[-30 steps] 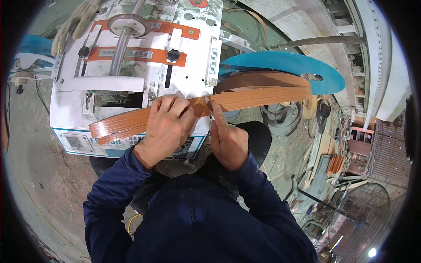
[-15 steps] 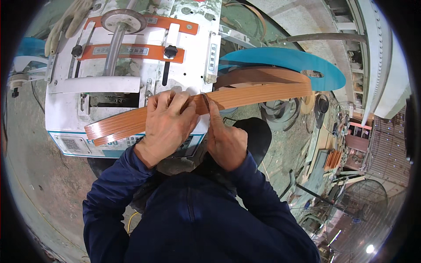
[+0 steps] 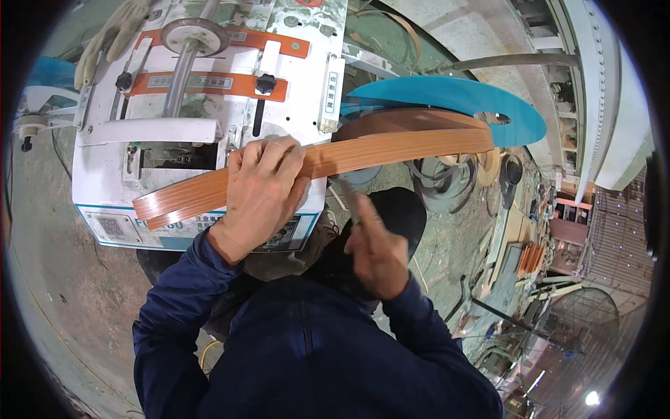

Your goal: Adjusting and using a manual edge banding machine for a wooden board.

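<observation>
Leftmost, a white machine [image 3: 202, 105] with 2 orange bars on top sits under the work. Over it the left hand [image 3: 264, 188] wraps a wood-grain banding strip [image 3: 391, 148], its grip pressed around the band, apparently to keep it flat and taut. Rightward the strip runs back to a roll beneath a blue disc [image 3: 453, 101]. Lower, the right hand [image 3: 377, 251] pinches a thin blade-like tool [image 3: 347, 199] just below the strip.

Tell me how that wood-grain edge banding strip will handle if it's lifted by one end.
The edge banding strip is probably floppy: it curves in a long arc from the roll to the left hand. It looks thin, so likely light. Its glossy face may slip, though the left hand gripping it seems to hold it steady.
</observation>
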Tool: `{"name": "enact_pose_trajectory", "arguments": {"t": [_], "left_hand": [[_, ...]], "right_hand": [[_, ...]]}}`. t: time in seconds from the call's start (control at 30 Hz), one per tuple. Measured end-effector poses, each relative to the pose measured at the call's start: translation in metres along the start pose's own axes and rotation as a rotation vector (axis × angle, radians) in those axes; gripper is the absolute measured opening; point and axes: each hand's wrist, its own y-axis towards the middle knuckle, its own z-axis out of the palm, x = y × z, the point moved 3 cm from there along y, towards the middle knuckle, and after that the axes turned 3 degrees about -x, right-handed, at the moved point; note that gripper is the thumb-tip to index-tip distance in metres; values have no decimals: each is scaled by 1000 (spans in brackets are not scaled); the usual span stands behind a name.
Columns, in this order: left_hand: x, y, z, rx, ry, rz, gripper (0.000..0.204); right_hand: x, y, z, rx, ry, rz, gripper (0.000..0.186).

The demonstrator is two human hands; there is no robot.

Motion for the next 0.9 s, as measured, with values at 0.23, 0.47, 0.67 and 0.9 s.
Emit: {"name": "enact_pose_trajectory", "arguments": {"t": [0.23,0.47,0.67,0.9], "left_hand": [[-8,8,-12,6,-54,-86,26],[-23,32,-39,206,-392,-44,15],[-59,67,-51,389,-1203,-198,11],[-98,99,-23,293,-1436,-26,19]], "right_hand": [[-20,102,-21,-486,-67,-580,14],[-26,122,-29,-333,186,-379,13],[-23,131,-83,-292,677,-366,22],[-35,147,-89,1,1427,-150,34]]}}
